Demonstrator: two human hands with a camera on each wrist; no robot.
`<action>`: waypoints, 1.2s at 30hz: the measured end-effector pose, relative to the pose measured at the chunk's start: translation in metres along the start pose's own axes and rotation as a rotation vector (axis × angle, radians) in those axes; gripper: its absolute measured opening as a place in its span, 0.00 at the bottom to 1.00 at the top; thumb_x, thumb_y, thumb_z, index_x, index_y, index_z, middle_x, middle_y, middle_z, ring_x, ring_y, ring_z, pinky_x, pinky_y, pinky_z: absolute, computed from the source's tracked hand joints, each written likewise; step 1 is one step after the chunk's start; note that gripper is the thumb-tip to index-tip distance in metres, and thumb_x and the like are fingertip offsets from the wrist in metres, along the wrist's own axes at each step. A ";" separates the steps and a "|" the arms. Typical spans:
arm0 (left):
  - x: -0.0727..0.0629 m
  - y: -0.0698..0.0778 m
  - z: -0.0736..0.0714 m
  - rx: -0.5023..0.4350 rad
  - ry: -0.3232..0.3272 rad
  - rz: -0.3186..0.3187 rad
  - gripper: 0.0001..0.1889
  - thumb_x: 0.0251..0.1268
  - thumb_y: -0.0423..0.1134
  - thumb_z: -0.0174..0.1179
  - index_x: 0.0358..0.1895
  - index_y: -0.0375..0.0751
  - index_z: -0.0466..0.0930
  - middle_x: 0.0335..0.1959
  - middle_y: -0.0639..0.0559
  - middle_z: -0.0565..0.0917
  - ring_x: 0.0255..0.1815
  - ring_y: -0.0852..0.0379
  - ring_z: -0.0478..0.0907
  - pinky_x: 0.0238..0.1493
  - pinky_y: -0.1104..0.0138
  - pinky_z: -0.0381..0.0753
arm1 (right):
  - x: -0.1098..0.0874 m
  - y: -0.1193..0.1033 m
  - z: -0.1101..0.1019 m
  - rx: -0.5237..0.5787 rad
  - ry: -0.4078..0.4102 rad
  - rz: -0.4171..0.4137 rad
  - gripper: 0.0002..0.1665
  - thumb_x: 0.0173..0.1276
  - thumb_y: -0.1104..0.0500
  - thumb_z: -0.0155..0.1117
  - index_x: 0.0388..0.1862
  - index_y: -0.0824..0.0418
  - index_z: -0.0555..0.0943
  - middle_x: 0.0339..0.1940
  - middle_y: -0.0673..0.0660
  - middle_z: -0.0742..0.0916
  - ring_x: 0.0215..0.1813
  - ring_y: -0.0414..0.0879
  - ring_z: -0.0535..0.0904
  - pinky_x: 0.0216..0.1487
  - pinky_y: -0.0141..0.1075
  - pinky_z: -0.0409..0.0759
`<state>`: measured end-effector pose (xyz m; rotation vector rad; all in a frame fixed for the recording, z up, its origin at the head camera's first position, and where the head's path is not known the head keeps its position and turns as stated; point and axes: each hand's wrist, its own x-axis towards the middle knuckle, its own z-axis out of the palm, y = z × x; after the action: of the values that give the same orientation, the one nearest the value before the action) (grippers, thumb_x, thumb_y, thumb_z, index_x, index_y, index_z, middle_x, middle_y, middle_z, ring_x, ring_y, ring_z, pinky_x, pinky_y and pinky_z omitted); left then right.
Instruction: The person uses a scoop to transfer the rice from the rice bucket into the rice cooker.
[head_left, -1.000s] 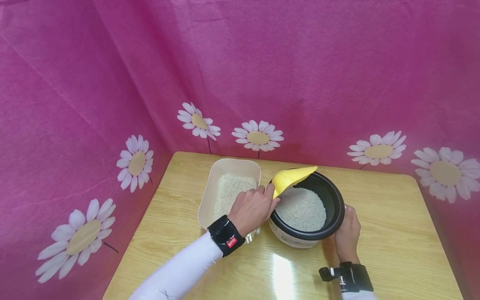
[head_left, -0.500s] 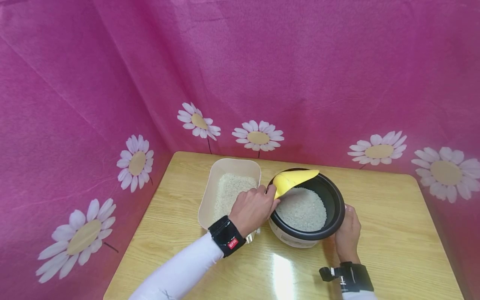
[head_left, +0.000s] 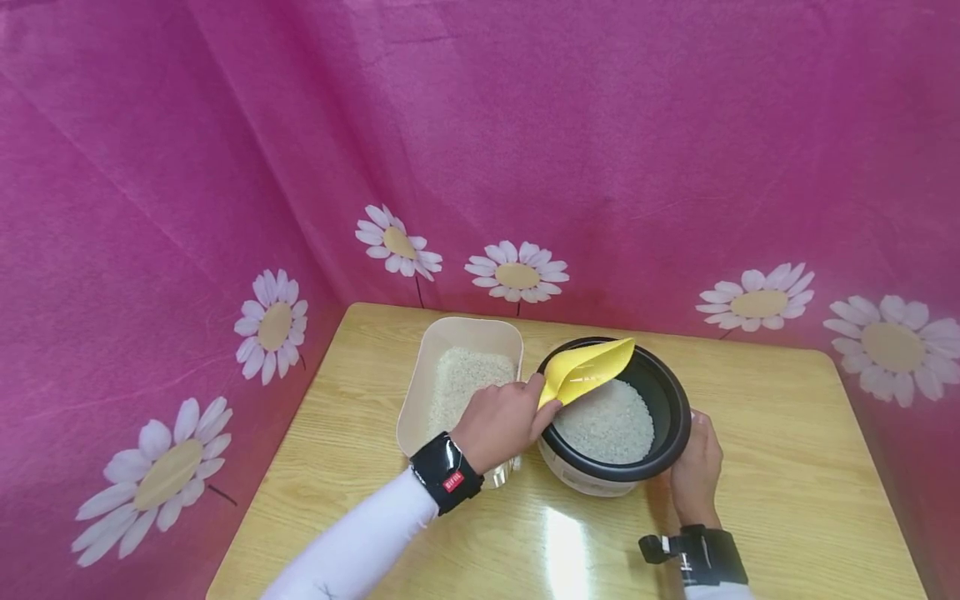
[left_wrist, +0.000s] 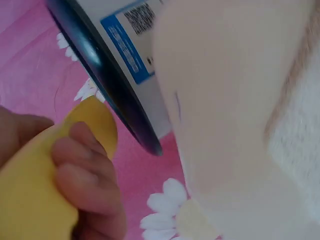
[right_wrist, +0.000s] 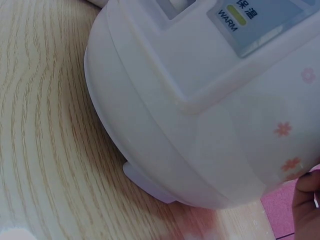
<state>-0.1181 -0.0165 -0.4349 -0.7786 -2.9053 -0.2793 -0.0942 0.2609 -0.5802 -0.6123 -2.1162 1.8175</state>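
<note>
My left hand (head_left: 498,423) grips a yellow scoop (head_left: 592,367) by its handle, fingers curled round it in the left wrist view. The scoop's bowl hangs over the far left part of the rice cooker (head_left: 576,480), with its hollow side showing. White rice (head_left: 609,425) lies heaped inside the cooker's dark pot. At the cooker's right side, my right hand (head_left: 696,468) holds on near the rim. In the right wrist view its curled fingers (right_wrist: 306,195) meet the cooker's white, flower-printed wall. A beige tub (head_left: 414,408) of rice stands left of the cooker, partly behind my left hand.
A shiny clear object (head_left: 498,477) sits by the tub's near right corner, mostly hidden by my left wrist. The wooden table (head_left: 780,433) ends at the back and left against a pink curtain (head_left: 600,167) printed with daisies.
The scoop has rolled in my left hand's grip, so its hollow now faces up toward the head view. The left wrist turned slightly with it. Right hand, cooker and tub stay put.
</note>
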 end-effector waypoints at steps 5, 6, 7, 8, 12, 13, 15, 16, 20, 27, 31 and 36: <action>-0.003 -0.006 -0.002 -0.248 -0.084 -0.083 0.16 0.80 0.53 0.50 0.41 0.44 0.76 0.18 0.58 0.71 0.18 0.62 0.68 0.19 0.72 0.64 | -0.001 -0.002 0.001 -0.023 0.000 0.000 0.27 0.84 0.35 0.33 0.55 0.44 0.79 0.37 0.39 0.81 0.42 0.37 0.75 0.45 0.25 0.71; -0.004 -0.007 -0.002 -0.292 -0.097 -0.095 0.16 0.81 0.53 0.50 0.42 0.44 0.76 0.19 0.58 0.71 0.18 0.62 0.68 0.19 0.72 0.64 | -0.001 -0.002 0.001 -0.024 0.002 0.000 0.27 0.84 0.35 0.33 0.55 0.44 0.79 0.38 0.39 0.81 0.42 0.36 0.75 0.45 0.25 0.71; -0.004 -0.007 -0.003 -0.328 -0.108 -0.105 0.16 0.81 0.53 0.50 0.42 0.44 0.76 0.19 0.58 0.71 0.18 0.62 0.68 0.20 0.72 0.64 | 0.000 -0.002 0.001 -0.026 0.003 -0.003 0.27 0.84 0.35 0.33 0.55 0.44 0.79 0.38 0.39 0.81 0.42 0.36 0.75 0.45 0.24 0.71; -0.004 -0.008 -0.003 -0.363 -0.118 -0.114 0.16 0.81 0.53 0.50 0.43 0.44 0.76 0.20 0.57 0.71 0.19 0.62 0.68 0.21 0.72 0.64 | 0.000 -0.002 0.000 -0.028 0.004 -0.006 0.27 0.84 0.36 0.33 0.55 0.44 0.79 0.37 0.39 0.81 0.42 0.36 0.75 0.45 0.24 0.71; -0.006 -0.009 -0.005 -0.483 -0.162 -0.156 0.17 0.81 0.53 0.49 0.43 0.44 0.77 0.21 0.57 0.71 0.19 0.62 0.67 0.23 0.72 0.64 | 0.000 0.000 0.000 -0.012 0.001 -0.002 0.27 0.84 0.36 0.33 0.55 0.44 0.79 0.37 0.38 0.81 0.42 0.36 0.76 0.45 0.24 0.71; -0.007 -0.010 -0.006 -0.509 -0.173 -0.165 0.17 0.81 0.54 0.48 0.44 0.44 0.77 0.21 0.57 0.71 0.20 0.62 0.67 0.23 0.72 0.64 | 0.000 0.000 0.000 -0.012 0.000 0.001 0.26 0.84 0.37 0.33 0.55 0.44 0.79 0.37 0.38 0.81 0.42 0.36 0.76 0.45 0.24 0.71; -0.008 -0.012 -0.007 -0.555 -0.192 -0.183 0.18 0.82 0.54 0.47 0.44 0.44 0.78 0.20 0.57 0.71 0.20 0.62 0.68 0.24 0.72 0.64 | 0.000 0.001 0.000 -0.008 -0.001 0.003 0.26 0.85 0.37 0.34 0.55 0.44 0.79 0.36 0.38 0.81 0.42 0.35 0.75 0.45 0.24 0.71; -0.009 -0.013 -0.008 -0.572 -0.197 -0.190 0.18 0.82 0.54 0.47 0.45 0.44 0.78 0.20 0.57 0.71 0.19 0.62 0.68 0.24 0.72 0.64 | 0.000 0.001 0.000 -0.010 0.000 0.002 0.26 0.85 0.37 0.34 0.55 0.44 0.79 0.36 0.38 0.81 0.42 0.35 0.75 0.45 0.24 0.71; -0.013 -0.019 -0.011 -0.600 -0.197 -0.215 0.19 0.82 0.54 0.46 0.47 0.44 0.79 0.20 0.57 0.72 0.20 0.62 0.69 0.24 0.71 0.64 | 0.001 0.002 0.000 -0.015 0.000 -0.004 0.26 0.85 0.37 0.34 0.56 0.45 0.79 0.37 0.38 0.81 0.42 0.36 0.75 0.44 0.24 0.71; -0.025 -0.035 -0.016 -0.636 -0.145 -0.267 0.17 0.82 0.52 0.47 0.47 0.43 0.79 0.21 0.57 0.71 0.19 0.62 0.67 0.22 0.70 0.63 | 0.001 0.000 0.000 -0.023 0.016 0.010 0.27 0.83 0.34 0.35 0.54 0.45 0.80 0.37 0.39 0.81 0.43 0.37 0.75 0.45 0.26 0.70; -0.032 -0.045 -0.019 -0.648 -0.109 -0.305 0.16 0.82 0.52 0.48 0.43 0.45 0.78 0.21 0.57 0.72 0.19 0.62 0.66 0.22 0.70 0.63 | -0.001 -0.003 0.001 0.003 0.012 0.006 0.27 0.84 0.36 0.36 0.55 0.46 0.80 0.36 0.40 0.82 0.42 0.38 0.75 0.45 0.26 0.71; -0.044 -0.059 -0.018 -0.683 -0.083 -0.367 0.17 0.83 0.52 0.47 0.43 0.44 0.79 0.22 0.56 0.76 0.19 0.61 0.69 0.22 0.70 0.65 | 0.000 -0.002 0.003 0.007 0.011 0.013 0.27 0.84 0.36 0.36 0.55 0.46 0.80 0.36 0.40 0.82 0.43 0.38 0.75 0.45 0.25 0.71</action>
<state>-0.1089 -0.0920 -0.4328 -0.2990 -3.0112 -1.3478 -0.0954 0.2580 -0.5792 -0.6344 -2.1021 1.8237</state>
